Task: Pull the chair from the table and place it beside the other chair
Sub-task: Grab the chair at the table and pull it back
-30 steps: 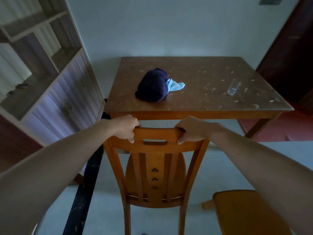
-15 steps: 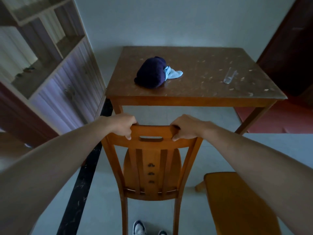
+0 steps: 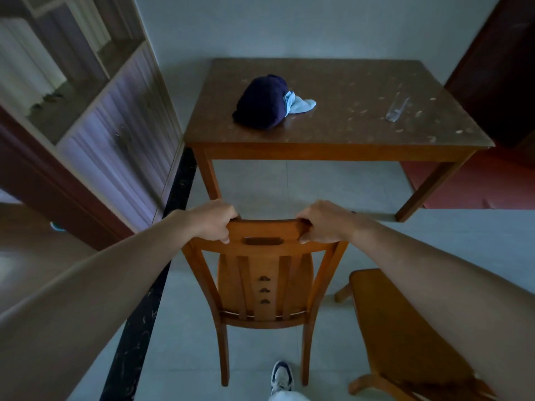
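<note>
A wooden chair with a slatted back stands on the tiled floor, clear of the brown table behind it. My left hand grips the left end of its top rail and my right hand grips the right end. The other chair, the same orange wood, lies low at the right, its seat partly hidden by my right forearm. A gap of floor separates the two chairs.
On the table lie a dark blue cloth bundle with a pale cloth tucked in it and a clear glass. A shelving cabinet lines the left wall. My shoe shows below the chair.
The chair has come back away from the table together with my hands; the gap between chair back and table edge has widened and my shoe has come into view.
</note>
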`<state>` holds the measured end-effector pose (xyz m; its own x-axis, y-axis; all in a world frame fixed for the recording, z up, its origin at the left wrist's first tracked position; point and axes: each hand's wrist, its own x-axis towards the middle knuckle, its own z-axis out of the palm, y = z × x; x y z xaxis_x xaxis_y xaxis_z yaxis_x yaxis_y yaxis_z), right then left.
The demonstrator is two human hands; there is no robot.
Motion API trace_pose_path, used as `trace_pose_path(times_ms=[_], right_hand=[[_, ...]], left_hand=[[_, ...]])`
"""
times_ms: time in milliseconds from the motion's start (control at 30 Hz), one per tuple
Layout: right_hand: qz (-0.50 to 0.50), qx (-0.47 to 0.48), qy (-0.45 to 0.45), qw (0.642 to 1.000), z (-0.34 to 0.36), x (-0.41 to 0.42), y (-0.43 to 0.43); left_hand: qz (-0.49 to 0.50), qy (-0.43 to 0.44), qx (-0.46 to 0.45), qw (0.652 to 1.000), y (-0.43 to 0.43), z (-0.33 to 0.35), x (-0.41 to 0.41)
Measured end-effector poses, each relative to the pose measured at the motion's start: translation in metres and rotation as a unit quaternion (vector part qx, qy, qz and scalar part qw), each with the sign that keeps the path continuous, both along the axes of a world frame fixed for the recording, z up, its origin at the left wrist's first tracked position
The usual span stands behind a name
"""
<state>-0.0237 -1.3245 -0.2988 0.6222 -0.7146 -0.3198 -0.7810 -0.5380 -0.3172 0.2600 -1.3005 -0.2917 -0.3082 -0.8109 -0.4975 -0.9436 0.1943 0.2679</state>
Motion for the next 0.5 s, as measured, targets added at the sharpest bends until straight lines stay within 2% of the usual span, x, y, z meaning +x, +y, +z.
trace_pose_path(times_ms=[200, 500], right_hand=[[-0.012, -0.019, 0.008, 1.0, -0.006, -0.007, 0.052], [-0.033, -0.028, 0.01, 0.999, -0.024, -0.021, 0.138]], left_hand=[[-0.019, -0.012, -0.013, 1.0, 0.046, -0.005, -0.007], [-0.034, 0.03, -0.064, 0.997, 0.13, -0.018, -0.014]])
